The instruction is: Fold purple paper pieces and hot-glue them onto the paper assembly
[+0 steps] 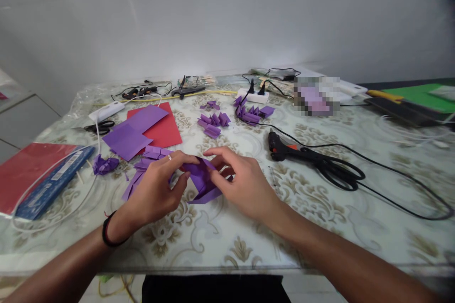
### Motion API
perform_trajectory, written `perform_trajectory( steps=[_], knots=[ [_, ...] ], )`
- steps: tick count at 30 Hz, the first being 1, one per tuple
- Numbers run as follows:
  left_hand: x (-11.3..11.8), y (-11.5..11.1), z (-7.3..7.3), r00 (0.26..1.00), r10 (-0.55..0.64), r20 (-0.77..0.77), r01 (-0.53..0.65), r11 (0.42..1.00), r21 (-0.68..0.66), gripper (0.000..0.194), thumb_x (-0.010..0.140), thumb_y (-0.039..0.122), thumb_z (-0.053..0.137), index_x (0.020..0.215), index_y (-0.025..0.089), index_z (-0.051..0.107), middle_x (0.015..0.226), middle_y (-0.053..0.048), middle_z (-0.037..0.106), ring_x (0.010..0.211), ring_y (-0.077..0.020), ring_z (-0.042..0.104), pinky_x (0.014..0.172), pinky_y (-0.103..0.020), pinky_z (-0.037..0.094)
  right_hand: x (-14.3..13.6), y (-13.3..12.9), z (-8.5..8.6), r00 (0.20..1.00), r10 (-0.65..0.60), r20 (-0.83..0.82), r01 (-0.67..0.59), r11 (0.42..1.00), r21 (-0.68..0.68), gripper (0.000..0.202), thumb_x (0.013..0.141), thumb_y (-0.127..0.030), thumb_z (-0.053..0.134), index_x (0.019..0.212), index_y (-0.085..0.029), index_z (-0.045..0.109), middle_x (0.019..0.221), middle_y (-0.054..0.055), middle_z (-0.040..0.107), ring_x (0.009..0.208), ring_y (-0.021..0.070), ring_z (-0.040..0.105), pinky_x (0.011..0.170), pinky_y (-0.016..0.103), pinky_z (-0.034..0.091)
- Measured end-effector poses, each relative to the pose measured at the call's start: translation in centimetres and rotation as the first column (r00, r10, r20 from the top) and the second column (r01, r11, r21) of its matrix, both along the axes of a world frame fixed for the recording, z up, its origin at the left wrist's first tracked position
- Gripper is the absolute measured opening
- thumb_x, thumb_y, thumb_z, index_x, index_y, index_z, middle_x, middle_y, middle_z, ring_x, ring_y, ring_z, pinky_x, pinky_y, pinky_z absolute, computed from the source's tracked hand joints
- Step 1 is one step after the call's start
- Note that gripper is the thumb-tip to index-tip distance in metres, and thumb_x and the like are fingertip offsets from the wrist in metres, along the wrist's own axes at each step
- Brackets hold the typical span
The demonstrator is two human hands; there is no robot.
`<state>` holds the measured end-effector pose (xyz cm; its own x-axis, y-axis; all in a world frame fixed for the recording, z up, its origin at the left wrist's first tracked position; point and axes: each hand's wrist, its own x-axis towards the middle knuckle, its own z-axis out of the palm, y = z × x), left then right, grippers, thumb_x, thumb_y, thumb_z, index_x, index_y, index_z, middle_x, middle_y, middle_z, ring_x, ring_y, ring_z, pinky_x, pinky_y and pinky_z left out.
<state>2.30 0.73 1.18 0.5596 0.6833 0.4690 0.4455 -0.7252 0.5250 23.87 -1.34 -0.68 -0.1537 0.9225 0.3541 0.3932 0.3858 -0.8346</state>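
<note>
A partly folded piece of purple paper (202, 182) is held just above the table between both my hands. My left hand (159, 182) grips its upper left edge, index finger behind and thumb in front. On its right side, my right hand (240, 175) pinches the paper between thumb and fingers; some fingertips are hidden behind it. Purple folded strips (138, 172) lie beside and partly behind my left hand. Farther back rest small folded purple pieces (213, 123), and more purple pieces (254, 112) sit to their right.
A black glue gun (284, 146) with a long cord lies at right. Purple sheets (130, 139) overlap a red sheet (170, 125). Black scissors (101, 127), a blue package (53, 182) and a white cable are at left. A power strip (258, 96) and pliers (186, 89) lie behind.
</note>
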Motion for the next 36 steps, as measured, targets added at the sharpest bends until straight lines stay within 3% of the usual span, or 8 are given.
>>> perform_trajectory(
  steps=[5,9,13,16,19,23,29,36],
  knots=[
    [0.3,0.1,-0.2,0.999,0.004,-0.048,-0.002,0.999,0.041,0.027,0.09,0.0,0.054,0.105,0.019,0.064,0.097,-0.003,0.073,0.086,-0.0156,0.071,0.078,-0.027,0.055,0.0,0.0,-0.2,0.994,0.019,0.106,-0.021,1.0,0.017,0.034,0.089,-0.007,0.061,0.119,-0.021,0.07,0.083,0.001,0.077,0.066,0.0147,0.07,0.067,0.026,0.055],
    [0.3,0.0,0.0,0.999,-0.011,-0.05,0.016,0.995,0.099,0.02,0.088,0.0,0.052,0.088,0.019,0.059,0.098,-0.006,0.068,0.084,-0.0158,0.066,0.071,-0.026,0.052,0.1,0.2,-0.2,0.981,0.054,0.188,-0.056,0.998,0.006,0.033,0.089,-0.004,0.062,0.115,-0.021,0.073,0.075,-0.001,0.074,0.063,0.0149,0.067,0.064,0.026,0.051],
    [0.5,-0.6,0.4,1.0,-0.016,-0.011,0.017,0.994,0.109,0.013,0.091,0.007,0.059,0.084,0.018,0.059,0.099,-0.007,0.069,0.085,-0.0157,0.067,0.074,-0.026,0.054,0.0,0.2,-0.1,0.99,0.034,0.14,-0.036,0.999,0.014,0.031,0.086,-0.002,0.063,0.109,-0.02,0.074,0.077,0.0,0.076,0.066,0.0149,0.069,0.064,0.025,0.051],
    [0.6,-0.8,0.1,0.999,0.041,0.028,-0.046,0.979,0.2,0.02,0.095,0.013,0.066,0.078,0.019,0.057,0.095,-0.005,0.072,0.081,-0.0149,0.07,0.073,-0.026,0.055,-0.3,0.1,-0.3,0.995,0.025,0.1,-0.027,0.999,0.024,0.029,0.085,-0.002,0.064,0.105,-0.021,0.072,0.076,-0.001,0.075,0.066,0.0143,0.07,0.064,0.024,0.051],
    [0.8,-0.8,-0.6,0.984,0.161,0.071,-0.173,0.955,0.239,0.018,0.092,0.012,0.07,0.087,0.021,0.056,0.091,-0.002,0.074,0.077,-0.0145,0.072,0.07,-0.024,0.056,-0.6,-0.3,-0.5,0.999,-0.003,0.052,-0.002,0.996,0.088,0.025,0.084,-0.004,0.064,0.102,-0.021,0.069,0.076,-0.002,0.075,0.065,0.0134,0.07,0.063,0.022,0.052],
    [0.9,-1.0,-0.8,0.963,0.236,0.132,-0.252,0.96,0.121,0.031,0.088,0.009,0.068,0.114,0.023,0.058,0.095,0.001,0.078,0.08,-0.0144,0.076,0.074,-0.024,0.059,-0.9,-0.8,-0.8,0.998,-0.046,0.044,0.035,0.974,0.222,0.021,0.085,-0.006,0.063,0.1,-0.021,0.065,0.074,-0.003,0.073,0.061,0.0126,0.068,0.06,0.021,0.05],
    [0.9,-1.2,-0.4,0.969,0.24,0.057,-0.245,0.96,0.133,0.02,0.086,0.006,0.067,0.097,0.021,0.073,0.084,0.002,0.081,0.07,-0.0133,0.076,0.064,-0.022,0.054,-1.0,-1.1,-1.2,0.981,-0.116,0.156,0.046,0.918,0.394,0.014,0.089,-0.011,0.058,0.099,-0.02,0.063,0.07,-0.002,0.07,0.055,0.0134,0.066,0.059,0.024,0.049],
    [1.0,-1.7,-0.1,0.957,0.266,0.116,-0.28,0.951,0.131,0.018,0.09,0.007,0.066,0.101,0.019,0.075,0.088,0.0,0.082,0.072,-0.0129,0.078,0.067,-0.021,0.056,-1.0,-1.1,-1.1,0.985,-0.151,0.084,0.106,0.911,0.399,0.018,0.086,-0.008,0.062,0.098,-0.021,0.061,0.069,-0.004,0.069,0.054,0.011,0.064,0.055,0.021,0.049]
  ],
)
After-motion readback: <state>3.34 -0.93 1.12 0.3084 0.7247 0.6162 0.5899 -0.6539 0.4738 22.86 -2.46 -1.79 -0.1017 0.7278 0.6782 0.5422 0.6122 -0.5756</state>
